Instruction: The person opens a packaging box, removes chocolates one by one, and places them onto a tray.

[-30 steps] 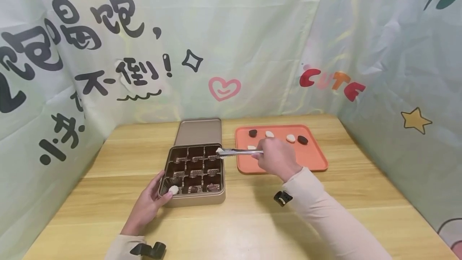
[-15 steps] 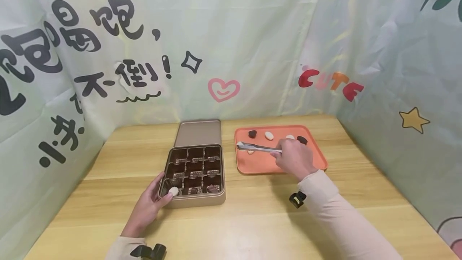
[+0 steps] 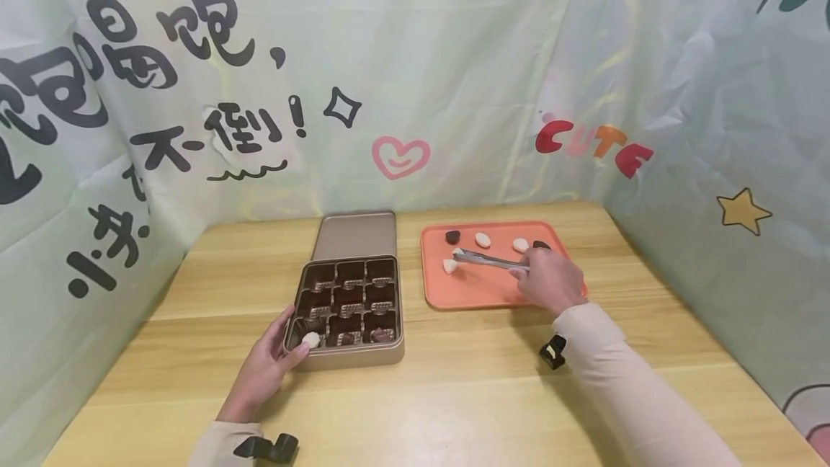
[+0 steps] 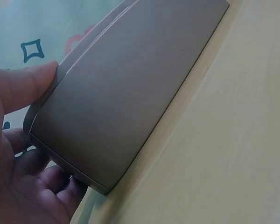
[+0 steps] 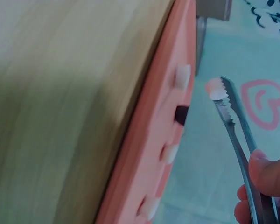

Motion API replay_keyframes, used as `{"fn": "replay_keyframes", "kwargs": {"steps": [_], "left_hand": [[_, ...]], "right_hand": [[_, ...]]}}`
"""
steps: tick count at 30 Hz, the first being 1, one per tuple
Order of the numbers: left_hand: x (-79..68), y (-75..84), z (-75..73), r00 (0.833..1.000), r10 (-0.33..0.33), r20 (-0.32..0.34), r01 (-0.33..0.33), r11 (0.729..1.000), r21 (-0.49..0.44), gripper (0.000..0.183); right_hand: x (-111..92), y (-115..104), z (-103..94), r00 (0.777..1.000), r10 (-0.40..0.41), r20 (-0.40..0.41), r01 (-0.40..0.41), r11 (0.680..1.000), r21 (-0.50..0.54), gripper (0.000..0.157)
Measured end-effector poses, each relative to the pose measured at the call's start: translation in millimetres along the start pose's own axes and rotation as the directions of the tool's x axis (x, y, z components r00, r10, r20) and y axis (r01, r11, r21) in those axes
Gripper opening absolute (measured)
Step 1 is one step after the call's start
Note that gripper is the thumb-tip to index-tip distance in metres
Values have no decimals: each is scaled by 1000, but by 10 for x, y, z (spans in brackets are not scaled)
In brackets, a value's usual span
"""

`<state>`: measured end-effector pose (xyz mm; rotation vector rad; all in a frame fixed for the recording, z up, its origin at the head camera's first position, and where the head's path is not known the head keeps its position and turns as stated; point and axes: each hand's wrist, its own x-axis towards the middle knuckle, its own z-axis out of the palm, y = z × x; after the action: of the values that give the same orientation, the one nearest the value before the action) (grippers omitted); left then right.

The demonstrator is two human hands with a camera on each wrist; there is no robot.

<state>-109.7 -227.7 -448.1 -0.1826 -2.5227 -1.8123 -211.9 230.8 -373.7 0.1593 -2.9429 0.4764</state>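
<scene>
My right hand (image 3: pixel 553 279) holds metal tongs (image 3: pixel 489 260) above the orange tray (image 3: pixel 421 287). Their serrated tips pinch a small white candy (image 5: pixel 216 88), clear in the right wrist view. At the left, my left hand (image 3: pixel 266 359) grips the near left corner of an open bronze tin box (image 3: pixel 353 357), thumb on the rim and fingers at the side. Inside, a dark brown liner has several square compartments. A white candy (image 3: pixel 312 341) sits in the near left one, and dark candies (image 3: pixel 381 336) show in the other two of the near row.
Several candies lie on the tray: a dark one (image 3: pixel 452 237) at the back left, white ones (image 3: pixel 483 240) beside it, another dark one (image 3: pixel 541 245) partly behind my right hand. Behind the box lies its lid (image 3: pixel 355 235). Printed cloth (image 3: pixel 454 78) encloses the wooden table (image 3: pixel 454 395).
The tongs, with the white candy in their tips, have moved right with my right hand, from the box's far right compartment to over the tray. My left hand stays on the box.
</scene>
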Motion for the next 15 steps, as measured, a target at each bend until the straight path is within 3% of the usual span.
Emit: {"fn": "replay_keyframes", "kwargs": {"steps": [7,15], "left_hand": [[2,20,-7,1000,9,3,-9,1000,-11,79],[10,20,5,1000,3,-1,-3,1000,-13,79]], "right_hand": [[21,132,-17,994,71,78,-71,997,2,20],[3,240,9,993,103,55,-103,995,-7,22]]}}
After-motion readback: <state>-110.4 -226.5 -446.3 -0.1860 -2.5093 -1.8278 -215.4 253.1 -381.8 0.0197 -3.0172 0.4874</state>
